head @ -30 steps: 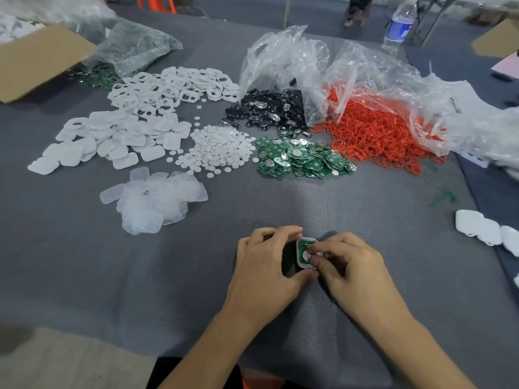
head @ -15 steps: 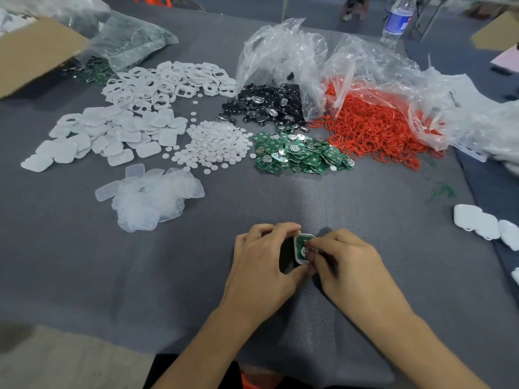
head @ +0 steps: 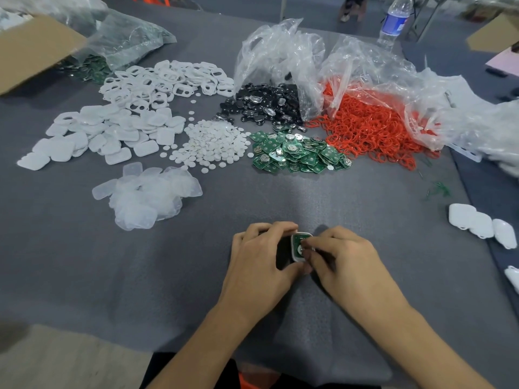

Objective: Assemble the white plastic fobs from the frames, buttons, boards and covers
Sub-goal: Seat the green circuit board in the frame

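Observation:
Near the front of the grey table, my left hand [head: 261, 256] grips a white fob frame [head: 297, 246] with a green board seated in it. My right hand [head: 345, 262] pinches the same fob from the right, fingertips on the board. Farther back lie heaps of parts: white frames [head: 165, 80], white covers [head: 98, 136], small white round buttons [head: 213, 144], green boards [head: 297, 155] and translucent covers [head: 146, 197].
Black parts [head: 264, 105] spill from a clear bag, red rings [head: 370, 127] from another. Finished white fobs [head: 477, 223] lie at the right edge. A cardboard box [head: 31, 49] stands far left, a water bottle [head: 393, 21] at the back.
Both hands stay on the fob with only small finger shifts; the camera view has tipped slightly.

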The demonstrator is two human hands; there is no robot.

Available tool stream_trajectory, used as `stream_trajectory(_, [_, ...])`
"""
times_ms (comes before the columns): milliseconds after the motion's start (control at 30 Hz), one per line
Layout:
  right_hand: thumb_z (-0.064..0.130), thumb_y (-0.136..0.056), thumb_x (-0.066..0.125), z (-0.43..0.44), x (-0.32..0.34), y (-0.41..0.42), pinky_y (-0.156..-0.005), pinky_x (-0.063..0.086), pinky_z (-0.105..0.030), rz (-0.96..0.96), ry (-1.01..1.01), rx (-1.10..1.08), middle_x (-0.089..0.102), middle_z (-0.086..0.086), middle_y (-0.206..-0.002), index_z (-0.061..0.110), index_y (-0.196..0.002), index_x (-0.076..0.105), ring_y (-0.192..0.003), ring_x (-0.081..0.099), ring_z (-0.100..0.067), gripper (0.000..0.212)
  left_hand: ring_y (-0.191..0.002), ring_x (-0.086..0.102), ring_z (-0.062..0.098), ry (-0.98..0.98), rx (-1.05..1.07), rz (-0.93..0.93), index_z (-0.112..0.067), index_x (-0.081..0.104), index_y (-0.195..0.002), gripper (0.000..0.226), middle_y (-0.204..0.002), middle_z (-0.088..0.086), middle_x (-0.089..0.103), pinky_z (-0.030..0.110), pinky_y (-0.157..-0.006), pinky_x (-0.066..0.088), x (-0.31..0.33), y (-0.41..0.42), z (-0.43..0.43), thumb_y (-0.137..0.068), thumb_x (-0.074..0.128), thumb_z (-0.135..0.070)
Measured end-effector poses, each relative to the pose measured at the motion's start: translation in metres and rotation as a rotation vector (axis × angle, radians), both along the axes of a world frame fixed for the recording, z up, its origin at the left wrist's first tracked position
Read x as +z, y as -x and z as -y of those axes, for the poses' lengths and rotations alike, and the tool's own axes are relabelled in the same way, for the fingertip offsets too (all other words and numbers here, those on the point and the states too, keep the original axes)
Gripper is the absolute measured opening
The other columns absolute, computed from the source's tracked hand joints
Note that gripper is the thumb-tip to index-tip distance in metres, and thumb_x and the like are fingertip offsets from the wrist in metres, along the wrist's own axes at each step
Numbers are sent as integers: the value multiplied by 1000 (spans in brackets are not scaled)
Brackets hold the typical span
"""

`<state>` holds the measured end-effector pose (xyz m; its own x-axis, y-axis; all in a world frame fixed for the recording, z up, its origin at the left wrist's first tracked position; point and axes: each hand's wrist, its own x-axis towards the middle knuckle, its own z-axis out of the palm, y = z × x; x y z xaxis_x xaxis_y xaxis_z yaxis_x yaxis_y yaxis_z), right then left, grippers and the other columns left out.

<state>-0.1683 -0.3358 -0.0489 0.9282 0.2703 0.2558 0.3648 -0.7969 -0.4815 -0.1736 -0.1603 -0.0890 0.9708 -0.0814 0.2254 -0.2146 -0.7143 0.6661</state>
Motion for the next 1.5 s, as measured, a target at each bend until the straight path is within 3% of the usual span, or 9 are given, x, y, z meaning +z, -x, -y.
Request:
stream_trajectory(133, [11, -82, 80, 1, 0, 0, -68, 52, -25, -8, 4, 4, 65, 7, -84, 21, -91, 80, -71, 62, -10, 14, -120, 41, -9, -3, -1, -4, -48, 50, -125, 61, -118, -34, 58, 12, -103, 18, -1, -1, 0, -72, 74, -66])
stream_trajectory(267, [8, -80, 82, 1, -6, 0, -73, 41, -5, -4, -48, -27, 67, 5, -87, 20, -93, 81, -71, 58, -4, 17, -120, 41, -9, 4, -8, -1, -47, 52, -126, 61, -116, -37, 55, 11, -103, 18, -1, -1, 0, -72, 75, -65])
stream_trajectory(367, [5, -81, 81, 1, -8, 0, -74, 36, 2, 10, -60, -38, 67, 6, -88, 21, -94, 81, -71, 53, 3, 20, -121, 41, -8, 8, -13, -1, -47, 52, -126, 60, -117, -36, 55, 13, -103, 19, 1, 0, -1, -73, 76, -63])
stream_trajectory(667, [9, -85, 77, 0, -9, 5, -73, 50, -17, 0, -58, -47, 62, 11, -95, 21, -101, 77, -79, 58, -1, 20, -122, 41, -5, -10, -12, -17, -46, 52, -128, 61, -121, -31, 58, 13, -103, 19, 2, 0, 0, -74, 75, -60])
stream_trajectory(833, [8, -85, 77, -2, -9, 7, -74, 44, -8, 11, -66, -49, 61, 11, -95, 19, -101, 76, -78, 57, 0, 19, -120, 42, -5, -13, -10, -9, -44, 53, -128, 61, -120, -30, 59, 10, -104, 15, 2, 0, 0, -73, 74, -61])
stream_trajectory(1200, [9, -85, 77, 1, -14, 9, -82, 40, -1, 45, -84, -34, 62, 13, -100, 19, -104, 78, -86, 58, 4, 21, -121, 41, -7, 1, -20, -17, -46, 52, -128, 65, -121, -32, 59, 12, -103, 18, 2, -1, -1, -71, 78, -64])
stream_trajectory(1500, [11, -84, 79, 1, -11, 8, -76, 51, -18, 25, -54, -37, 61, 15, -97, 21, -100, 77, -81, 60, 0, 19, -120, 40, -9, 2, -11, -6, -46, 52, -128, 66, -119, -33, 58, 9, -102, 17, 0, -1, -1, -70, 78, -64])
